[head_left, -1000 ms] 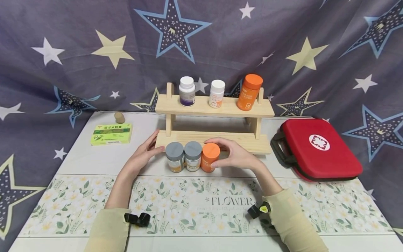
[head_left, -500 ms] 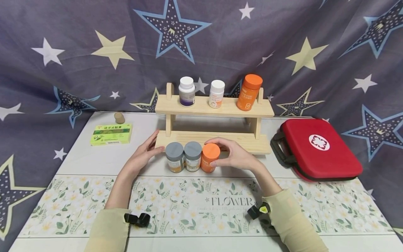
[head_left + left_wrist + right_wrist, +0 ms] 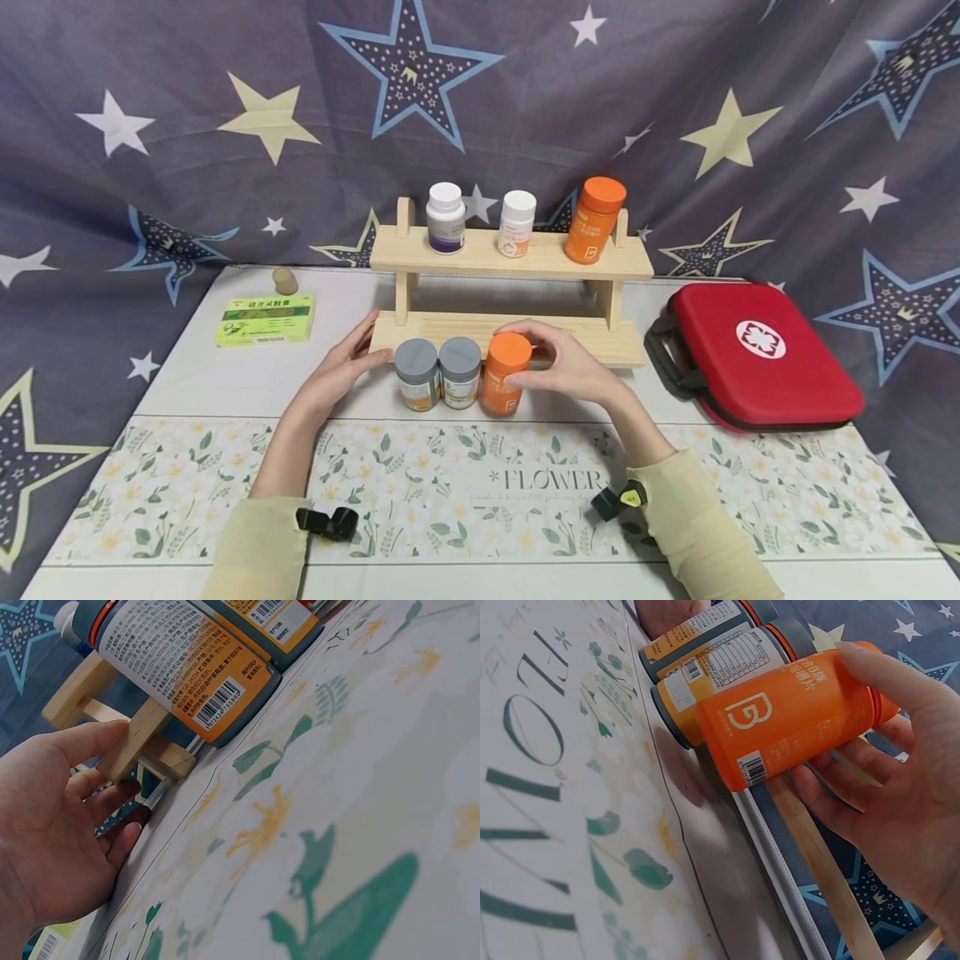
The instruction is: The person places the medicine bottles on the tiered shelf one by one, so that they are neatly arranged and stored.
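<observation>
The right hand (image 3: 570,367) grips an orange bottle (image 3: 501,385), which leans slightly, its cap toward the right. In the right wrist view thumb and fingers are round the same orange bottle (image 3: 787,712). Just left of it two grey-capped bottles, one (image 3: 417,375) and another (image 3: 460,373), stand side by side before the wooden shelf (image 3: 585,337). The left hand (image 3: 330,379) touches the shelf's left end; in the left wrist view its thumb and fingers lie about the wooden end piece (image 3: 139,735), the left hand (image 3: 67,817) partly curled round it.
On the upper shelf stand a white bottle with a purple base (image 3: 446,218), a smaller white bottle (image 3: 517,223) and a large orange bottle (image 3: 596,220). A red case (image 3: 765,358) lies at right. A green box (image 3: 266,320) and a small cork-coloured piece (image 3: 285,280) are at left.
The right hand has lifted the orange bottle a little and tilted it to the right, off its upright stance beside the grey-capped bottles. The left hand has stayed at the shelf's end.
</observation>
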`<state>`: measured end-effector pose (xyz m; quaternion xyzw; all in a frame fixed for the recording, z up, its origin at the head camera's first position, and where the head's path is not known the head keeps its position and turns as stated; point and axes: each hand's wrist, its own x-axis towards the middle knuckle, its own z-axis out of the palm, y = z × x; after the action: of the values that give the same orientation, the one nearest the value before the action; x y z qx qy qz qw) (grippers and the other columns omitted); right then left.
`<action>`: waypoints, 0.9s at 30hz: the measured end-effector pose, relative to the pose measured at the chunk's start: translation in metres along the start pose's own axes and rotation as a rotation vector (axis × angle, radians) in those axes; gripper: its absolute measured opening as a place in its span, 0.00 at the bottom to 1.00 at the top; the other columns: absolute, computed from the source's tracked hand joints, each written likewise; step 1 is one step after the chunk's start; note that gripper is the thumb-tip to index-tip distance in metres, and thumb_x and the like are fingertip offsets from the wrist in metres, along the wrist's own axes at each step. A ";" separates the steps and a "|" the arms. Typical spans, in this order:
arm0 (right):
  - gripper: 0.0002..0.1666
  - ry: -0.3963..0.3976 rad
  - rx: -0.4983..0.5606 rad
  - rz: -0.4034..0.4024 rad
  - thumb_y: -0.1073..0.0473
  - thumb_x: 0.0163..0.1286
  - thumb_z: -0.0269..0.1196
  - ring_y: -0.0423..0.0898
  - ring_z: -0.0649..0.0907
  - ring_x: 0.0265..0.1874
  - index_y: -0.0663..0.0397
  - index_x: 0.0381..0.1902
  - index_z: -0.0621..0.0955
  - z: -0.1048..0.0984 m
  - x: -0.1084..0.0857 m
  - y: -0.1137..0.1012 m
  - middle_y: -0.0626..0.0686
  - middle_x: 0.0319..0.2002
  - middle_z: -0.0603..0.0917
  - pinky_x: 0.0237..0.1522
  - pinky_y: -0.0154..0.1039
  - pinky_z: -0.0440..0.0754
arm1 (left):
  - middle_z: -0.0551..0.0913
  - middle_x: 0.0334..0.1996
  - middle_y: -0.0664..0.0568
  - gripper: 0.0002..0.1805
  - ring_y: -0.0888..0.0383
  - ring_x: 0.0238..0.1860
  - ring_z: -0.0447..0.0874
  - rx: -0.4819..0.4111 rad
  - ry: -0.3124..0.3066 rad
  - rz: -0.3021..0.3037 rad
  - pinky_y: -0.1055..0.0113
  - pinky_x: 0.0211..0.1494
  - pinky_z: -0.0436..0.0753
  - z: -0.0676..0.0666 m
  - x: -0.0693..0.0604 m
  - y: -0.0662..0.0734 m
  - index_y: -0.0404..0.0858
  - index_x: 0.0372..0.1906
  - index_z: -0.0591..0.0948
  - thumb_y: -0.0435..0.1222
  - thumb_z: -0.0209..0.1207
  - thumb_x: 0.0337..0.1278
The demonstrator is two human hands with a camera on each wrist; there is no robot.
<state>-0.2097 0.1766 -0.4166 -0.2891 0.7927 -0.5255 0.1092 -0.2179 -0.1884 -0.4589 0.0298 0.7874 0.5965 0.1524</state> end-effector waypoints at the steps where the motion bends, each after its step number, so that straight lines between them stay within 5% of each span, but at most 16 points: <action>1: 0.36 0.006 0.007 0.001 0.60 0.60 0.76 0.46 0.84 0.56 0.45 0.66 0.78 -0.001 0.000 0.000 0.50 0.58 0.85 0.62 0.41 0.83 | 0.46 0.85 0.50 0.49 0.48 0.86 0.43 0.000 0.000 -0.001 0.48 0.88 0.45 0.000 0.000 0.000 0.56 0.85 0.45 0.50 0.61 0.71; 12: 0.32 0.066 0.062 -0.009 0.60 0.63 0.74 0.48 0.83 0.51 0.51 0.64 0.78 -0.012 -0.002 -0.004 0.53 0.56 0.84 0.55 0.37 0.87 | 0.45 0.85 0.50 0.49 0.48 0.86 0.42 -0.002 -0.002 0.000 0.48 0.88 0.45 0.000 0.001 0.000 0.55 0.85 0.44 0.49 0.61 0.71; 27: 0.31 0.228 0.137 -0.061 0.68 0.65 0.68 0.41 0.85 0.48 0.59 0.66 0.75 -0.043 -0.014 -0.009 0.45 0.53 0.84 0.54 0.33 0.86 | 0.46 0.85 0.50 0.48 0.47 0.86 0.43 -0.013 -0.004 -0.004 0.47 0.88 0.44 0.001 0.000 0.001 0.57 0.84 0.45 0.49 0.62 0.71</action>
<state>-0.2156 0.2150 -0.3920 -0.2432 0.7531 -0.6109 0.0220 -0.2174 -0.1878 -0.4584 0.0285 0.7832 0.6014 0.1552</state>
